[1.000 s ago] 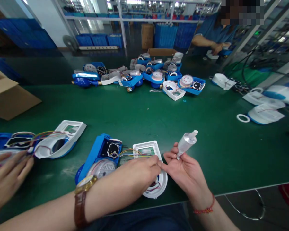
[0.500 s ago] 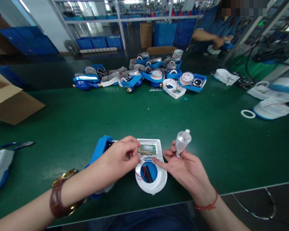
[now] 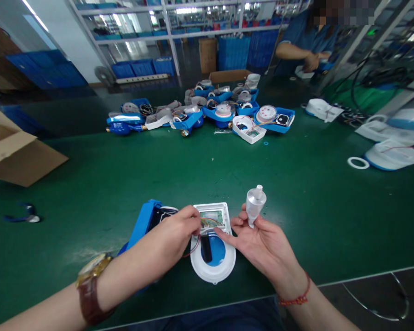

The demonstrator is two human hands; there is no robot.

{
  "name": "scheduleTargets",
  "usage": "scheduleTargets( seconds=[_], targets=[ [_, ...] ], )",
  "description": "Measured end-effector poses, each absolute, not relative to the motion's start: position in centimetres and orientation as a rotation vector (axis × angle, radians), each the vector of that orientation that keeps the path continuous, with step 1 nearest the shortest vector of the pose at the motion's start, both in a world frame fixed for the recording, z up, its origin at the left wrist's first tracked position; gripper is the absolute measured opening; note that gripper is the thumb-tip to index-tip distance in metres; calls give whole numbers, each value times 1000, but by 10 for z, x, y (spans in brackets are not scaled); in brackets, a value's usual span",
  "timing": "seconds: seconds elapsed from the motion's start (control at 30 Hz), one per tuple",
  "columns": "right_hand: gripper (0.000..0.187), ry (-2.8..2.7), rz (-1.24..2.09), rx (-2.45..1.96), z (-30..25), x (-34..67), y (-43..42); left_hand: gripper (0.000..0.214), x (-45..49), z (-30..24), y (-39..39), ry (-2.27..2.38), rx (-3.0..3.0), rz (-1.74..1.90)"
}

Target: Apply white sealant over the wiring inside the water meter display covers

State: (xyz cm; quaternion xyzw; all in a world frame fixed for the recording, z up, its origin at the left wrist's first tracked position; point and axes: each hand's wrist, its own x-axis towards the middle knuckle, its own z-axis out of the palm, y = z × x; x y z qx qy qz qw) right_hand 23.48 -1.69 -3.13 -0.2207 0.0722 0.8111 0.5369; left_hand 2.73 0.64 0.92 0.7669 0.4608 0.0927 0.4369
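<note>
An opened meter lies at the near table edge: a blue body [image 3: 142, 224] on the left and a white cover [image 3: 214, 269] on the right, joined by coloured wires [image 3: 211, 222]. My left hand [image 3: 174, 236] pinches the wires over the cover, fingers closed. A brown-strapped watch [image 3: 91, 287] sits on that wrist. My right hand [image 3: 262, 241] grips a small white tube with a nozzle [image 3: 253, 204], upright, while its forefinger rests on the cover's edge. A black cylindrical part [image 3: 206, 248] lies in the cover's round blue recess.
A heap of blue and white meter parts [image 3: 207, 110] lies mid-table. White covers [image 3: 391, 154] and a white ring [image 3: 358, 162] sit at right. A cardboard box [image 3: 15, 149] stands at left, a small blue tool [image 3: 22, 215] near it. Another person [image 3: 303, 39] works at far right.
My left hand came off the cover's lower part and moved up to the wires. The view shifted, so the other meter at left dropped out of sight. The tube is held more upright.
</note>
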Motion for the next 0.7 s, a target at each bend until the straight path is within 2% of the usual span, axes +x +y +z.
scheduleTargets(
  seconds=[0.1, 0.23, 0.33, 0.57, 0.7],
  targets=[
    [16, 192, 1960, -500, -31, 225, -16, 23, 24, 4, 8, 1163, 2177, 110],
    [9, 193, 1975, -517, -29, 216, -16, 23, 23, 0, 18, 1219, 2401, 19],
    [12, 41, 1897, -581, -26, 223, -14, 26, 18, -3, 30, 1212, 2460, 1],
    [24, -822, 1345, -1091, -22, 267, -9, 21, 10, -7, 54, 972, 2298, -29],
    [12, -1388, 900, -1308, -17, 270, -6, 20, 8, -13, 61, 952, 2205, -13]
  ],
)
